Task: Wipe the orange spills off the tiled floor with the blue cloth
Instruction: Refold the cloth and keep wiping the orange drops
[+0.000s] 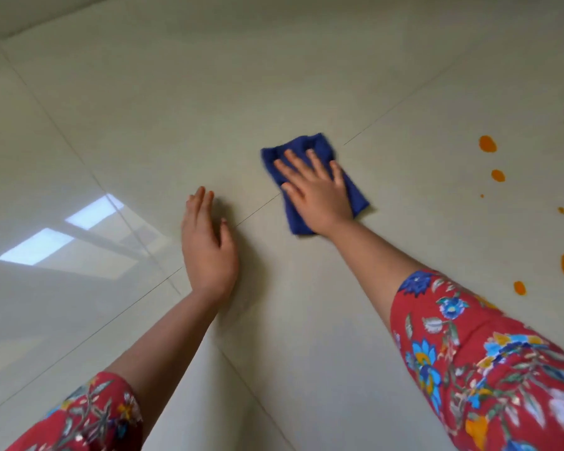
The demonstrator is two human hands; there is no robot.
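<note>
**Q:** Head view: what is lying around the working area?

**A:** A pale, glossy tiled floor point(306, 76) is filling the frame, with thin grout lines point(258, 213) crossing it. Orange spills point(487, 144) are dotting the tiles along the right edge, running from a large oval blot at upper right down to smaller drops and smears beside the right sleeve point(469, 353). A bright window reflection point(62, 236) is showing on the tiles at left. Bare tile is separating the cloth from the nearest blot, and the two are well apart.

**Q:** How are the hands posing?

**A:** The right hand point(316, 190) is lying flat on the blue cloth point(310, 144), its fingers point(293, 161) straight and spread and its palm pressing down. The arm is reaching forward out of a red floral sleeve. The left hand point(207, 245) is turning edge-on just left of the cloth, with fingers straight and close together and the thumb standing off. It is holding nothing, and whether its edge is touching the floor cannot be told. The two hands are apart.

**Q:** Where is the cloth sitting?

**A:** Folded into an oblong pad, it is lying on the floor near the centre, across a grout line. Its far end and near right corner are showing from under the right hand.
</note>
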